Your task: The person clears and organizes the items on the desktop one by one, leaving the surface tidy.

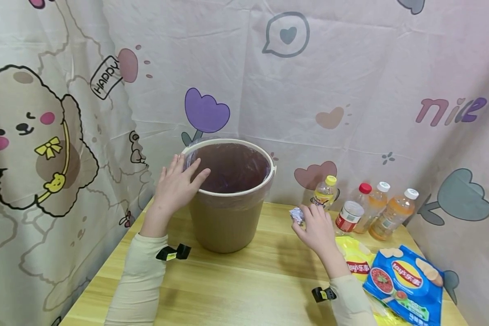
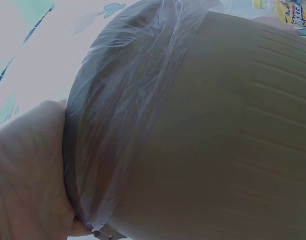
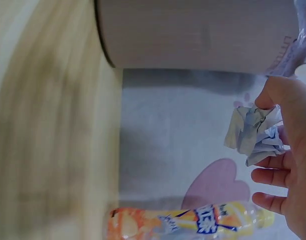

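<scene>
A brown trash bin [image 1: 228,222] with a cream rim and a clear plastic liner [image 2: 138,65] stands on the wooden table. My left hand [image 1: 178,188] rests on the left side of the rim, its fingers spread and fairly straight, thumb over the opening. To the right of the bin, above the table, my right hand [image 1: 318,228] pinches a crumpled ball of paper [image 3: 255,132] between thumb and fingers. The paper ball also shows at the fingertips in the head view. Just behind that hand stands a bottle with a yellow cap [image 1: 325,192].
Several bottles stand at the back right, including a red-capped bottle [image 1: 352,210] and a white-capped bottle [image 1: 393,215]. A blue chip bag [image 1: 405,283] overlaps a yellow chip bag [image 1: 352,253] at the right edge. A printed curtain [image 1: 228,68] hangs behind the table [image 1: 228,290].
</scene>
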### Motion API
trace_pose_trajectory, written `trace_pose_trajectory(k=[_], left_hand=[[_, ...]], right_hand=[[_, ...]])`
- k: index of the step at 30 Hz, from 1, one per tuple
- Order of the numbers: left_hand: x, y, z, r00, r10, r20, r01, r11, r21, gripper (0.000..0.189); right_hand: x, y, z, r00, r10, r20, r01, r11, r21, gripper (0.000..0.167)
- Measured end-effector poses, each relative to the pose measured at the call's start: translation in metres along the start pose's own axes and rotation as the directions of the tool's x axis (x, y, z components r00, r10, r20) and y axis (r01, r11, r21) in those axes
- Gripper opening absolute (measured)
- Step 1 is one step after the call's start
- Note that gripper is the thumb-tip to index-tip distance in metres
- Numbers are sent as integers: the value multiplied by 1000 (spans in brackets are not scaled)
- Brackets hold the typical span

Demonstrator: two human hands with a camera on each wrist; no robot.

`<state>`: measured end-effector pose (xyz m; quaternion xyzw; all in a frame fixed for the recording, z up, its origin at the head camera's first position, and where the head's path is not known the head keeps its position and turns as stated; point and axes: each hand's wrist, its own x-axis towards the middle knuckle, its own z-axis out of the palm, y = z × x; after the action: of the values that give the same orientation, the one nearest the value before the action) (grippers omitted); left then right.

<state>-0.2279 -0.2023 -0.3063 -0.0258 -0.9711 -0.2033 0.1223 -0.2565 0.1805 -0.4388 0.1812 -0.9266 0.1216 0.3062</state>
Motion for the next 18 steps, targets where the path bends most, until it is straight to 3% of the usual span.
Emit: trace_pose_trajectory(k=[18], left_hand=[[0, 0, 0, 1000, 1, -2, -1, 1000, -11, 85]], right_hand=[[40, -19, -22, 984, -124, -125, 124, 992, -8, 42]])
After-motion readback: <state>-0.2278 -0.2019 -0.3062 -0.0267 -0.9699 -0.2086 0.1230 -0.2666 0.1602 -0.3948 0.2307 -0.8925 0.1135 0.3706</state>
